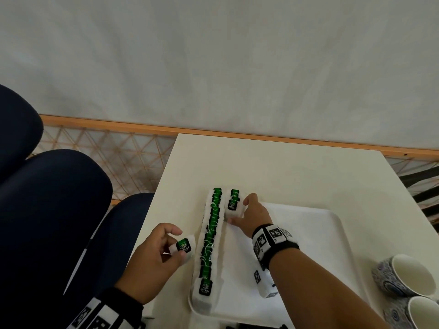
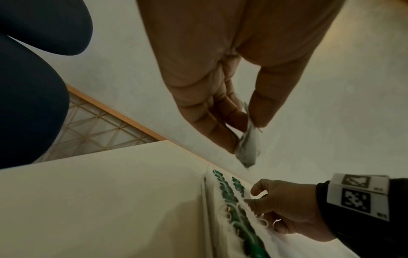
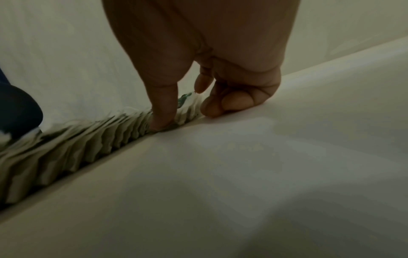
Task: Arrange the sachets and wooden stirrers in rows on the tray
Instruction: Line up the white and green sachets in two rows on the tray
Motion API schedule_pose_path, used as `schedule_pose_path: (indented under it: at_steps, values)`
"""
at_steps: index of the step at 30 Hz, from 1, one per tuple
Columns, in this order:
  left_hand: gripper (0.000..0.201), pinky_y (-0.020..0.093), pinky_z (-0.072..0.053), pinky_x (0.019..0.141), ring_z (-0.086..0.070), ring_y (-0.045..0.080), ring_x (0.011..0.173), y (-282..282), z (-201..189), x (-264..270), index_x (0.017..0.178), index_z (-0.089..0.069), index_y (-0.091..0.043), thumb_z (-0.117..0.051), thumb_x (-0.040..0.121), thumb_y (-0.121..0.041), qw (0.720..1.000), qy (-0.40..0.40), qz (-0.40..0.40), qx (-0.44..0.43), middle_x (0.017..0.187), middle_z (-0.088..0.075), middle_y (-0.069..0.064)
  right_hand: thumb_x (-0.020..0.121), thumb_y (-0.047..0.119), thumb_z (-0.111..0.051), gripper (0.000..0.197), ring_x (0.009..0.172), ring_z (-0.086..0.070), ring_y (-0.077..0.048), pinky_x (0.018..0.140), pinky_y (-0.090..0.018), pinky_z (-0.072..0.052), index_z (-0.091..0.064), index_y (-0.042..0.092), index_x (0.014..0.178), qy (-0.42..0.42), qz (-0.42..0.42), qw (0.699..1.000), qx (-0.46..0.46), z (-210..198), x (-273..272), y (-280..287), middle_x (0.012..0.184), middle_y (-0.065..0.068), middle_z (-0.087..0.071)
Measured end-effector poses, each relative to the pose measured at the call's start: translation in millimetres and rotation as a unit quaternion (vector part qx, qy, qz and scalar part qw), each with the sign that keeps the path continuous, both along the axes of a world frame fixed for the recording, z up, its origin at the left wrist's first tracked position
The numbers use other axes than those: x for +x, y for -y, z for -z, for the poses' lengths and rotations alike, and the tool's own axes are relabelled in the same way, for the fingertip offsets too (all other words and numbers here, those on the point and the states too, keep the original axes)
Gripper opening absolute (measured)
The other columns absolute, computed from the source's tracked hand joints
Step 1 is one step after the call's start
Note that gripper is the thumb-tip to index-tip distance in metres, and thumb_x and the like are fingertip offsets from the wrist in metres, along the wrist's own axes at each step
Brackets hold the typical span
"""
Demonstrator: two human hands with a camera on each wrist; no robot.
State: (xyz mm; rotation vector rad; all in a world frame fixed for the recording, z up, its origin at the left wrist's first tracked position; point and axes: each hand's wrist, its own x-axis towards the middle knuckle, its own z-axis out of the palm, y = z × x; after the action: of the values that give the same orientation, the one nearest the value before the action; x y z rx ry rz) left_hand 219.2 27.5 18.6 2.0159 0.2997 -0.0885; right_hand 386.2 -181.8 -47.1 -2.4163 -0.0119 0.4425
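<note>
White paper sachets with green labels are what the person is lining up on the tray (image 1: 332,224). The left hand (image 1: 152,260) pinches one loose sachet (image 1: 184,245) between thumb and fingers, just off the tray's left edge, over the table (image 1: 285,167). The right hand (image 1: 254,216) has its fingers curled down on the short second row (image 1: 234,203), near the tray's far left corner. Its thumb presses at the near end of that row, but whether it truly grips a sachet cannot be told.

To do this step well, the right hand should likely hold the small row steady so it does not flop over. Then the left hand can bring its sachet in and stand it close against the last one, label facing the same way.

A long row (image 1: 210,238) already runs along the tray's left edge, from the near corner to the far one. Its sachets lean on each other like little tiles, green labels on top, thin strings showing. They look light and soft, so a bump could knock them down. No wooden stirrers can be seen.
</note>
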Motion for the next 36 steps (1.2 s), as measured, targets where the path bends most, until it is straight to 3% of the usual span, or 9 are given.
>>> schedule_pose_path:
  at_steps: [4, 6, 10, 14, 16, 22, 24, 31, 36]
  values:
    - [0.041, 0.04, -0.052, 0.069, -0.062, 0.019, 0.065, 4, -3, 8, 0.102, -0.051, -0.037, -0.068, 0.083, -0.004, 1.0, 0.012, -0.007, 0.001, 0.084, -0.064, -0.001, 0.072, 0.043, -0.08, 0.059, 0.086, -0.056, -0.02, 0.068, -0.028, -0.044, -0.037, 0.021, 0.105, 0.001, 0.019, 0.999, 0.036, -10, -5, 1, 0.096, -0.001, -0.056]
    - [0.04, 0.043, -0.053, 0.069, -0.063, 0.022, 0.065, 6, -4, 10, 0.105, -0.051, -0.034, -0.067, 0.084, -0.004, 1.0, 0.012, -0.01, -0.011, 0.085, -0.064, -0.002, 0.079, 0.05, -0.072, 0.045, 0.083, -0.056, -0.016, 0.066, -0.024, -0.042, -0.044, 0.021, 0.1, 0.03, 0.012, 0.997, 0.066, -22, -17, -1, 0.089, 0.004, -0.056]
    - [0.042, 0.045, -0.056, 0.073, -0.066, 0.026, 0.069, 12, -5, 16, 0.106, -0.051, -0.036, -0.067, 0.083, -0.004, 1.0, 0.012, -0.008, -0.021, 0.087, -0.064, 0.003, 0.086, 0.059, -0.057, 0.031, 0.077, -0.06, -0.006, 0.076, -0.022, -0.051, -0.062, 0.029, 0.085, -0.036, -0.153, 0.976, 0.153, -47, -52, -8, 0.083, 0.008, -0.065]
    - [0.044, 0.036, -0.057, 0.069, -0.067, 0.019, 0.066, 22, -4, 18, 0.107, -0.05, -0.037, -0.066, 0.084, -0.004, 1.0, 0.018, 0.015, -0.001, 0.083, -0.063, 0.007, 0.084, 0.04, -0.071, 0.018, 0.064, -0.053, 0.004, 0.064, -0.007, -0.04, -0.072, 0.023, 0.09, -0.048, -0.215, 0.958, 0.183, -46, -75, -11, 0.071, 0.014, -0.062]
    - [0.045, 0.031, -0.056, 0.07, -0.067, 0.019, 0.066, 24, -2, 18, 0.107, -0.05, -0.039, -0.067, 0.083, -0.004, 1.0, 0.023, 0.016, 0.008, 0.082, -0.063, 0.006, 0.085, 0.032, -0.072, 0.012, 0.059, -0.051, 0.003, 0.061, -0.008, -0.038, -0.07, 0.022, 0.078, -0.04, -0.2, 0.962, 0.179, -41, -74, -9, 0.061, 0.015, -0.058]
    - [0.039, 0.036, -0.054, 0.08, -0.068, 0.013, 0.075, 15, 3, 10, 0.107, -0.051, -0.037, -0.065, 0.085, -0.008, 1.0, 0.007, -0.007, 0.026, 0.084, -0.069, 0.001, 0.09, 0.029, -0.065, 0.042, 0.053, -0.037, -0.009, 0.05, -0.016, -0.03, -0.041, 0.02, 0.057, 0.032, -0.035, 0.996, 0.076, -19, -42, 10, 0.056, 0.008, -0.041]
    - [0.038, 0.036, -0.054, 0.081, -0.068, 0.013, 0.077, 11, 5, 7, 0.107, -0.052, -0.038, -0.065, 0.085, -0.009, 0.999, 0.003, -0.012, 0.034, 0.084, -0.069, -0.001, 0.09, 0.03, -0.064, 0.043, 0.056, -0.037, -0.013, 0.053, -0.024, -0.031, -0.038, 0.017, 0.058, 0.032, 0.006, 0.999, 0.039, -11, -29, 12, 0.058, 0.004, -0.04]
    - [0.037, 0.036, -0.053, 0.08, -0.068, 0.014, 0.078, 8, 9, 3, 0.107, -0.051, -0.039, -0.064, 0.086, -0.01, 0.999, -0.002, -0.016, 0.042, 0.081, -0.068, -0.002, 0.092, 0.03, -0.061, 0.04, 0.057, -0.042, -0.01, 0.048, -0.021, -0.03, -0.041, 0.019, 0.059, -0.017, 0.045, 0.999, -0.006, 1, -11, -1, 0.062, 0.004, -0.046]
    - [0.035, 0.033, -0.052, 0.079, -0.067, 0.009, 0.075, 4, 11, 1, 0.107, -0.052, -0.037, -0.064, 0.087, -0.011, 0.999, -0.004, -0.027, 0.045, 0.081, -0.068, -0.005, 0.089, 0.04, -0.062, 0.027, 0.08, -0.055, -0.019, 0.066, -0.027, -0.042, -0.045, 0.027, 0.073, -0.045, 0.08, 0.996, -0.019, 4, -11, -10, 0.09, 0.0, -0.061]
